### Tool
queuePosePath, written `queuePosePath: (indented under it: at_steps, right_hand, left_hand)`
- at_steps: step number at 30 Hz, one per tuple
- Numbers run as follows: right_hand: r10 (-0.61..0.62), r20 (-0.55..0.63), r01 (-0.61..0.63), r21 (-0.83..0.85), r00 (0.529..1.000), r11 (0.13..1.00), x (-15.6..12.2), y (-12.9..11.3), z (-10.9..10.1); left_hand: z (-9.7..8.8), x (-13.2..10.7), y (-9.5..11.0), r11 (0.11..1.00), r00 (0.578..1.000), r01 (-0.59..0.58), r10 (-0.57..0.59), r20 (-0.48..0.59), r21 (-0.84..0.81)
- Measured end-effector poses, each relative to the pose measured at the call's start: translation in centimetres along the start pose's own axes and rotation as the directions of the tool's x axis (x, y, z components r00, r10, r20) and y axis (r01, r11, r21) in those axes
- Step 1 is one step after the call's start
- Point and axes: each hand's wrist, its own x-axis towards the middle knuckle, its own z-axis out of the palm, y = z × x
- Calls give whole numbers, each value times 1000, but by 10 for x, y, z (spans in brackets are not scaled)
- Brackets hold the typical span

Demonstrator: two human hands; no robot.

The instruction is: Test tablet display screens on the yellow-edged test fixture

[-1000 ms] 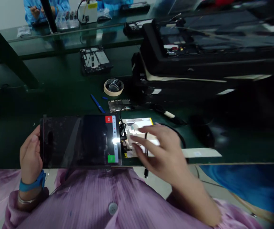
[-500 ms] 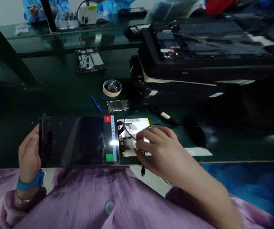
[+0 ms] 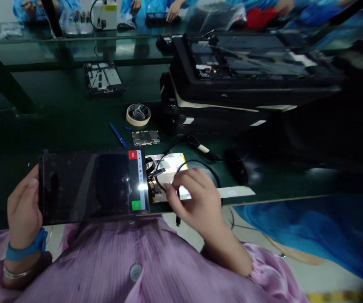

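Note:
My left hand [image 3: 25,206] grips the left end of a dark tablet screen [image 3: 83,185], thumb resting at its edge. The screen is lit along its right side, with a red and a green block. Close to that side, my right hand [image 3: 198,198] pinches a thin black cable [image 3: 213,169] between thumb and fingers. The cable loops above the hand, and a small plug [image 3: 178,220] hangs below it. Between hand and screen lies a silvery-white panel [image 3: 173,162] with electronics, partly covered by the fingers. Short black ribbon leads show at the screen's right edge.
Beyond the screen lie a blue pen [image 3: 117,134], a tape roll [image 3: 128,116] and a circuit board [image 3: 145,137]. A bundled cable [image 3: 202,148] and a stack of black trays [image 3: 225,97] stand to the right. Across the bench, blue-sleeved people [image 3: 151,7] work.
The whole view has shifted, so things sit farther left. My right fingertips are slightly nearer the screen's edge, and the cable loop shows more clearly. The left hand's hold is the same.

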Motion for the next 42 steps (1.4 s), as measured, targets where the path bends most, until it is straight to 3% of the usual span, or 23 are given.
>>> queuePosePath:
  at_steps: [3, 7, 16, 19, 22, 25, 29, 32, 34, 36, 38, 39, 41, 42]
  right_hand:
    - [95, -26, -97, -155, 995, 983, 0, 31, 8]
    - [114, 43, -100, -257, 993, 961, 1, 56, 26]
    - [51, 146, 25, -476, 988, 879, 1, 52, 30]
    - [61, 201, 43, -472, 978, 881, 4, 52, 26]
    - [64, 161, 13, -436, 985, 900, 5, 45, 20]
    - [33, 67, -15, -248, 997, 969, 0, 25, 18]
    - [17, 100, -6, -107, 995, 994, -8, 2, 26]
    - [60, 101, -51, -91, 993, 995, -12, 2, 29]
    - [71, 90, -63, -90, 993, 994, -14, 7, 28]
    - [72, 71, -63, -123, 995, 990, -15, 11, 25]
    - [57, 80, -44, -150, 995, 988, -16, 15, 23]
    - [35, 95, -20, -150, 995, 988, -16, 16, 22]
    - [-26, 130, 43, -131, 991, 990, -16, 19, 22]
    - [-54, 143, 71, -120, 988, 990, -16, 20, 21]
  left_hand:
    - [0, -1, 1, 1000, 1000, 2, -2, 2, 8]
    - [1, -3, 4, 1000, 1000, -12, 11, 27, 26]
    - [3, -4, 6, 999, 1000, 17, -17, 7, 47]
    - [4, -5, 8, 999, 1000, 27, -27, -16, 30]
    - [5, -4, 8, 998, 1000, 30, -30, 7, 59]
    - [4, -3, 6, 997, 999, 8, -11, 36, 80]
    - [0, -2, 6, 993, 1000, 13, -17, 25, 121]
    - [-10, 2, 9, 966, 996, 85, -86, -9, 245]
    - [-19, 9, 12, 888, 992, 103, -123, 16, 448]
    - [-24, 16, 16, 735, 988, -42, -68, 136, 676]
    - [-22, 20, 25, 558, 948, -301, 87, 306, 773]
    - [-17, 19, 32, 492, 902, -427, 172, 396, 759]
    - [4, 9, 48, 413, 756, -652, 287, 588, 636]
    - [19, 1, 56, 394, 648, -752, 291, 704, 529]
